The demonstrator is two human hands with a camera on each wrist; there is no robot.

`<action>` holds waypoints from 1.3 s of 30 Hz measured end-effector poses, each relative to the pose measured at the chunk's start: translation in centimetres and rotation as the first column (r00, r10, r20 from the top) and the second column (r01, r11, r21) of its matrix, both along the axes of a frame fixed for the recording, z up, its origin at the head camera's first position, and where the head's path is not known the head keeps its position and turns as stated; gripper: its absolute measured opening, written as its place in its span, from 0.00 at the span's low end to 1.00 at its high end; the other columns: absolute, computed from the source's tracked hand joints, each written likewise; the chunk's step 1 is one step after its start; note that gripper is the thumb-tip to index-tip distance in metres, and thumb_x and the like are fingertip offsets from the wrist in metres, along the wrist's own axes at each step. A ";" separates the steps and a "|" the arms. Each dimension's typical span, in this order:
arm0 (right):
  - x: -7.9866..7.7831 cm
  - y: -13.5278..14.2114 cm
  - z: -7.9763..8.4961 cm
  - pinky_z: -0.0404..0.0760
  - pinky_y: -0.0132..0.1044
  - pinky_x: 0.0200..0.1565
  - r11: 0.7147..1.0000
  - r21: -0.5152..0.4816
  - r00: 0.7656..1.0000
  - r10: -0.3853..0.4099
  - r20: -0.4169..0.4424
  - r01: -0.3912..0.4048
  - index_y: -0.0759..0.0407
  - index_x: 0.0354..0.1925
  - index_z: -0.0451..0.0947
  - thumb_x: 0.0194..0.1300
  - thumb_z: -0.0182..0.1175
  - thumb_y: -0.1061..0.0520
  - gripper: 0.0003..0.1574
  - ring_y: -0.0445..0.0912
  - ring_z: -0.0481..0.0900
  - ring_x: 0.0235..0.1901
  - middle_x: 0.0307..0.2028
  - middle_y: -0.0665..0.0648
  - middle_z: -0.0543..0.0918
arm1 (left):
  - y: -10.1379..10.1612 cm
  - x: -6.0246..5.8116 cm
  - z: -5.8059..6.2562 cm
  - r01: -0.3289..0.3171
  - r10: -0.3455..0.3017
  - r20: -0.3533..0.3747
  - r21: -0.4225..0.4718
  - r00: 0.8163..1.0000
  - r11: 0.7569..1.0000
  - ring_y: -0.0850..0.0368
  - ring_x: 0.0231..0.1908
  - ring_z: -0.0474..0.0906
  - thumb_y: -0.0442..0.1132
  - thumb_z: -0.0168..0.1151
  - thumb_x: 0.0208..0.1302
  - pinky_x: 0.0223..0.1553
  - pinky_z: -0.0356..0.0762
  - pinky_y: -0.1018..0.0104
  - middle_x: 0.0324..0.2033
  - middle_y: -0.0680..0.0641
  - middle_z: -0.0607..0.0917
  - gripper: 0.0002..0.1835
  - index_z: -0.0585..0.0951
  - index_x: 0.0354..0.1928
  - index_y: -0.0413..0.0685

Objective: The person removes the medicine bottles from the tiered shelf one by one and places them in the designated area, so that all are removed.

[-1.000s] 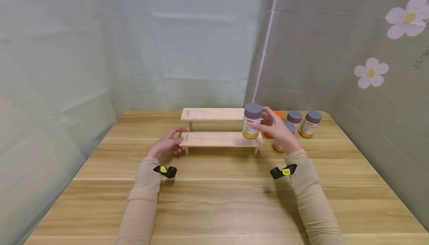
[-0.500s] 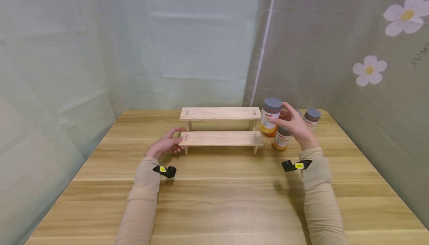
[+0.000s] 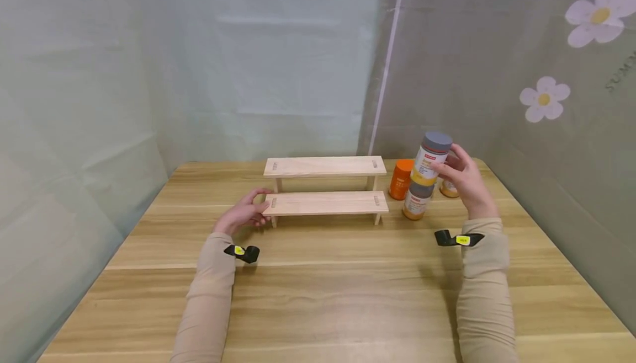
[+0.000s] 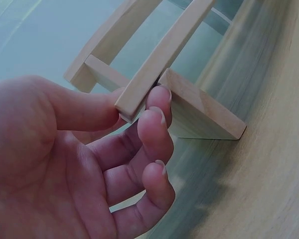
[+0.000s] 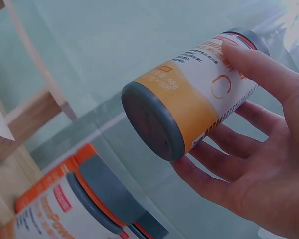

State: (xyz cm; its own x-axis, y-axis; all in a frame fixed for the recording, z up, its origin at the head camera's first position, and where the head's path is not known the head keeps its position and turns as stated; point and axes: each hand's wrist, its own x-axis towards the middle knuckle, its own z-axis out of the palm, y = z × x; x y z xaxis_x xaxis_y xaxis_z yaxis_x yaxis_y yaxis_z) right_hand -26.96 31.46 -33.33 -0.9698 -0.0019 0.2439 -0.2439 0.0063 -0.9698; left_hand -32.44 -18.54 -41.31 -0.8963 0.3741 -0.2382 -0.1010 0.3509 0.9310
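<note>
My right hand (image 3: 467, 182) holds a supplement bottle (image 3: 430, 161) with a grey lid and a white and yellow label, thumb on one side and fingers on the other. In the right wrist view the bottle (image 5: 199, 94) is tilted, its dark base in sight. Below it, a similar grey-lidded bottle (image 3: 415, 206) stands on the table, its top overlapped in the head view. My left hand (image 3: 242, 214) pinches the left end of the lower board of a two-tier wooden shelf (image 3: 325, 203). The left wrist view shows thumb and fingertips around that board end (image 4: 134, 97).
An orange bottle (image 3: 399, 180) stands just right of the shelf. Another bottle (image 3: 449, 190) is partly hidden behind the right hand. The wood-grain table (image 3: 318, 297) reaches back to a hanging pale curtain (image 3: 288, 65), with a flowered grey one at right.
My right hand has carried the bottle from over the right end of the shelf rightward and slightly up, above the other bottles. The left hand keeps its grip on the board.
</note>
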 end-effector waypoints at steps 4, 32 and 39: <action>0.0 0.8 0.0 0.74 0.24 0.46 0.999 -0.040 0.999 -0.019 -0.026 0.018 0.44 0.61 0.66 0.67 0.59 0.63 0.28 0.35 0.76 0.46 0.45 0.41 0.80 | -0.1 0.0 0.1 0.001 -0.001 -0.003 0.003 1.000 1.000 0.64 0.22 0.74 0.39 0.44 0.76 0.27 0.74 0.70 0.25 0.53 0.81 0.28 0.50 0.73 0.49; 0.1 5.9 -3.9 0.77 0.23 0.46 0.990 -0.137 0.999 0.037 -0.024 -0.040 0.46 0.59 0.71 0.66 0.54 0.72 0.30 0.34 0.75 0.49 0.49 0.42 0.79 | -0.1 -0.1 -0.1 0.005 -0.005 0.010 0.005 1.000 1.000 0.63 0.23 0.74 0.40 0.44 0.76 0.28 0.73 0.70 0.25 0.52 0.80 0.29 0.50 0.73 0.49; -0.4 6.6 -5.6 0.76 0.22 0.47 0.992 -0.091 0.996 0.084 -0.026 -0.086 0.43 0.59 0.70 0.66 0.52 0.74 0.32 0.34 0.75 0.49 0.50 0.41 0.79 | 0.0 -0.1 0.0 0.004 -0.004 0.004 -0.007 1.000 1.000 0.63 0.22 0.74 0.40 0.44 0.76 0.27 0.73 0.70 0.25 0.52 0.81 0.28 0.51 0.73 0.50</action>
